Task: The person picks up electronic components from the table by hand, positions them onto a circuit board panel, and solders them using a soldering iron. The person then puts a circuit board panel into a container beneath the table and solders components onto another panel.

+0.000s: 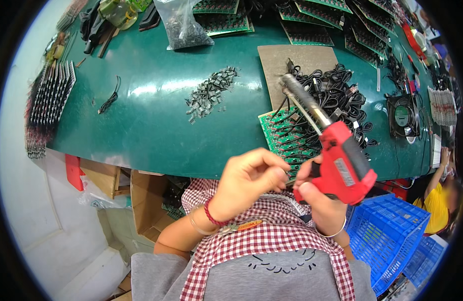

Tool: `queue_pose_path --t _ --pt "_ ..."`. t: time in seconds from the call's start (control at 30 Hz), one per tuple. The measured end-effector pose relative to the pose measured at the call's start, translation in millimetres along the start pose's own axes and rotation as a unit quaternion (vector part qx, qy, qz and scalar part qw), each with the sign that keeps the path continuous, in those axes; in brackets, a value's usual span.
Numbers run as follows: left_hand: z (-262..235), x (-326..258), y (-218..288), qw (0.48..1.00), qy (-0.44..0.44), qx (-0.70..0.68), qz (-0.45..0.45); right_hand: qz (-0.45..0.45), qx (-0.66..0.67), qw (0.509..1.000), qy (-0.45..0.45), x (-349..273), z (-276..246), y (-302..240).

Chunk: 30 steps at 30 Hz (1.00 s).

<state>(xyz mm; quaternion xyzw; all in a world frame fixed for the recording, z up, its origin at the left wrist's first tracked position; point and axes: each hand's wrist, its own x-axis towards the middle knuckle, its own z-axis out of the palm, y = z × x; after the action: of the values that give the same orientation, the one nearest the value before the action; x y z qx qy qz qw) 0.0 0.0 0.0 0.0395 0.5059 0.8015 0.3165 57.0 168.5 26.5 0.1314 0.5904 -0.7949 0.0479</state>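
Observation:
My right hand (324, 205) is wrapped round the grip of a red soldering gun (344, 163), whose long metal barrel tilts up and to the left over the table. Just left of it, my left hand (249, 178) is closed with thumb and forefinger together; whether something small is between them I cannot make out. Beyond both hands lies a green circuit board (272, 135) with black wires across it, partly hidden by the gun and fingers. Coiled black cables (342, 93) with metal plugs are heaped behind the board, partly on a brown sheet (271, 62).
Small black components with pins (209, 95) lie piled mid-table. A lone cable (110, 100) is to their left. Stacked boards stand at the left edge (51, 95) and back (312, 35). A clear bag (184, 25), a fan (402, 115), blue crates (387, 226) and another person (434, 205) surround the space.

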Motion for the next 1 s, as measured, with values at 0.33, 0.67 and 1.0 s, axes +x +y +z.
queue_pose_path --t 0.33,0.67,1.0 --pt "3 -5 0 0.997 -0.038 0.002 -0.072 -0.025 -0.240 0.969 -0.053 4 -2 1" --pt "-4 5 16 0.935 -0.099 0.334 0.063 -0.018 -0.264 0.964 -0.038 7 -4 10" --pt "-76 69 0 0.983 0.002 0.156 -0.101 -0.004 -0.157 0.984 0.079 -8 -24 -4"
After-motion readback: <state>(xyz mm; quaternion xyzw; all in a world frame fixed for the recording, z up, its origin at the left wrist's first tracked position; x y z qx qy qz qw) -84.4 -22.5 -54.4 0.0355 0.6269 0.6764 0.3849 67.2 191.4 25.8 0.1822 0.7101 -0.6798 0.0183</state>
